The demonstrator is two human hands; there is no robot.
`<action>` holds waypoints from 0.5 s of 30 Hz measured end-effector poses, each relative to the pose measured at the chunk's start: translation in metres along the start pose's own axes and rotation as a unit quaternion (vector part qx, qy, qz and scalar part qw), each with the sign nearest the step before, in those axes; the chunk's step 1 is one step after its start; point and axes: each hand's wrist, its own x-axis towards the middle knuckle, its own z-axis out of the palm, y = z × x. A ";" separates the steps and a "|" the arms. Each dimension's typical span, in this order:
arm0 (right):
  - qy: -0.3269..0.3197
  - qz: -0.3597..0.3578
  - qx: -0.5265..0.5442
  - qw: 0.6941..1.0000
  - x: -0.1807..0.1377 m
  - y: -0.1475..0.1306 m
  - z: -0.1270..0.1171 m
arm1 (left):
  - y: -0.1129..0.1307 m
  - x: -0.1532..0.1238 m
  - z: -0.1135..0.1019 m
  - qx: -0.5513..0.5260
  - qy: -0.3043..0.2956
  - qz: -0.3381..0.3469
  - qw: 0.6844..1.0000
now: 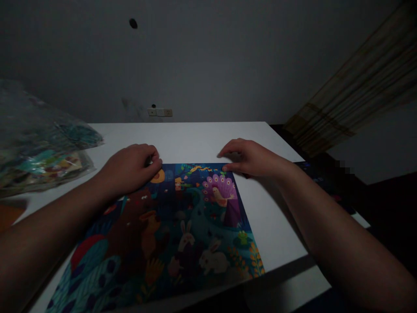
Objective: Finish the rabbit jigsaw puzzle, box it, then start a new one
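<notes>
- Head view: a colourful animal puzzle (169, 230) lies flat on the white table (195, 139), reaching from the near edge to about the table's middle.
- My left hand (132, 167) rests on the puzzle's far left corner, fingers curled together and pressing down; I cannot tell whether they pinch a piece.
- My right hand (249, 157) sits at the puzzle's far right corner, fingertips bent down onto its edge, thumb tucked close, gripping nothing I can see.
- Left of the puzzle, a clear plastic bag (39, 152) of loose pieces lies on the table, well apart from my hand.
- Beyond the puzzle, wall sockets (159, 112) show on the grey wall.
</notes>
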 end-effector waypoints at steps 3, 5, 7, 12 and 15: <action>0.007 0.055 -0.018 0.998 -0.007 0.012 -0.011 | -0.001 -0.001 0.001 -0.009 0.008 -0.001 1.000; 0.051 0.103 -0.047 0.992 -0.014 0.029 -0.022 | -0.002 -0.001 0.001 -0.014 0.012 -0.004 1.000; 0.096 0.154 -0.085 0.980 -0.023 0.047 -0.034 | -0.002 -0.001 0.002 -0.020 0.015 -0.002 1.000; 0.037 0.244 -0.125 0.961 -0.032 0.058 -0.044 | -0.001 0.000 0.002 -0.028 0.027 0.003 0.999; -0.007 0.235 -0.107 0.966 -0.027 0.047 -0.038 | -0.003 -0.001 0.001 -0.080 0.027 -0.035 0.996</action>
